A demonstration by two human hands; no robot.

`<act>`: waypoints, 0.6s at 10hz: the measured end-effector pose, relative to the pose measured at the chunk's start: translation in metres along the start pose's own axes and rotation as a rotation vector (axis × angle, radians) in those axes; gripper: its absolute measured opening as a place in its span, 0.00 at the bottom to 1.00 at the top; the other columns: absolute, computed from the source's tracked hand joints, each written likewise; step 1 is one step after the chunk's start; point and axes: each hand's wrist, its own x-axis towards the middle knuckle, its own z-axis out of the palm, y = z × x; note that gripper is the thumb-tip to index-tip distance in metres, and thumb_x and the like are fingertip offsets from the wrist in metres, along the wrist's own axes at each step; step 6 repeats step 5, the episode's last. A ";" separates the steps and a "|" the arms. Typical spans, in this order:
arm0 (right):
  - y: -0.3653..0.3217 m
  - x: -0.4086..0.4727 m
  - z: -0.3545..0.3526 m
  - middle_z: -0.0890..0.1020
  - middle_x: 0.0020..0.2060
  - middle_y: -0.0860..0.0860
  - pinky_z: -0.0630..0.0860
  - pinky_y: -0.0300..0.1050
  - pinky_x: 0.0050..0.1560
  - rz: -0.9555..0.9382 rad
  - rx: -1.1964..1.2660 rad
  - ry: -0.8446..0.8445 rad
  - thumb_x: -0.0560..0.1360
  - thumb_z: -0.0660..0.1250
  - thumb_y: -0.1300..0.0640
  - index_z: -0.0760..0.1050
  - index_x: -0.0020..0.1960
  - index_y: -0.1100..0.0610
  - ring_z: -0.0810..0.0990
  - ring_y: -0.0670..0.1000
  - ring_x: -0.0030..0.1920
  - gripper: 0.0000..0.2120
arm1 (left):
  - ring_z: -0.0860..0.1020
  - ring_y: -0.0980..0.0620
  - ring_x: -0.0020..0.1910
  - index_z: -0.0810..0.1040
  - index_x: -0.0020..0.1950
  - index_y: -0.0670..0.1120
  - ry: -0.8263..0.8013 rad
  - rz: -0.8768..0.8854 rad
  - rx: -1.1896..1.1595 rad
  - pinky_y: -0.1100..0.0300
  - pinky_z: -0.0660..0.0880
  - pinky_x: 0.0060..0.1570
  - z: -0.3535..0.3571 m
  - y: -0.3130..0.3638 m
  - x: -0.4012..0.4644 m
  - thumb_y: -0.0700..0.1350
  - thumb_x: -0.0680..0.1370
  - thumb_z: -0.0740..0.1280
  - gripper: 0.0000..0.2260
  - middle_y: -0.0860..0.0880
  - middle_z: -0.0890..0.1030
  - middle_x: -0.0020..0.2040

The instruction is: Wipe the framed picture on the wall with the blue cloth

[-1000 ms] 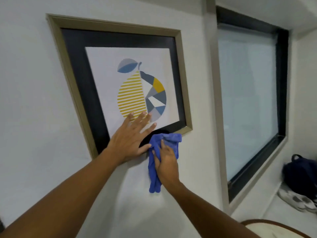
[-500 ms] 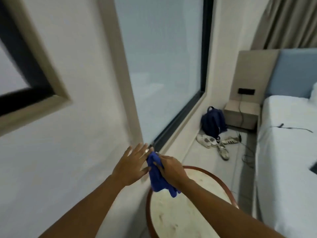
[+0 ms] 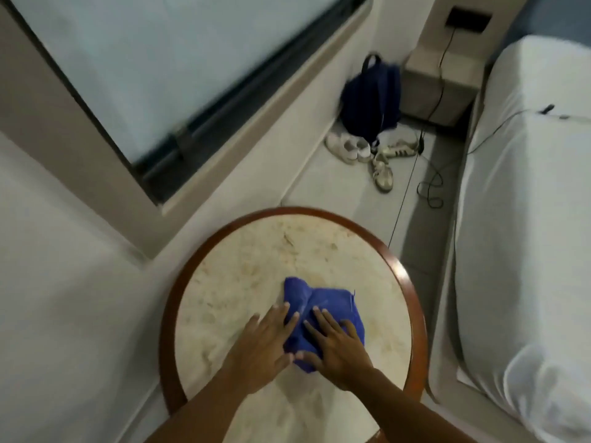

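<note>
The blue cloth (image 3: 323,306) lies bunched on a round marble-topped table (image 3: 256,266) with a brown wooden rim. My left hand (image 3: 260,342) rests flat on the table with its fingertips on the cloth's left edge. My right hand (image 3: 334,345) lies flat on top of the cloth, fingers spread. Neither hand grips the cloth. The framed picture is out of view.
A white wall (image 3: 48,282) and a dark-framed window (image 3: 153,75) are to the left. On the floor beyond the table lie white shoes (image 3: 371,151), a dark blue backpack (image 3: 374,97) and cables. A white bed (image 3: 527,203) runs along the right.
The view swung from the framed picture on the wall down to the round table. Both hands left the frame and brought the blue cloth down onto the tabletop, where it now lies.
</note>
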 end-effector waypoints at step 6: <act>-0.016 -0.011 -0.094 0.48 0.79 0.49 0.49 0.56 0.73 -0.095 0.204 -0.043 0.75 0.40 0.28 0.49 0.78 0.45 0.45 0.50 0.78 0.36 | 0.56 0.42 0.79 0.55 0.80 0.49 -0.043 -0.153 0.068 0.40 0.54 0.75 -0.076 0.014 -0.010 0.61 0.80 0.52 0.31 0.43 0.58 0.81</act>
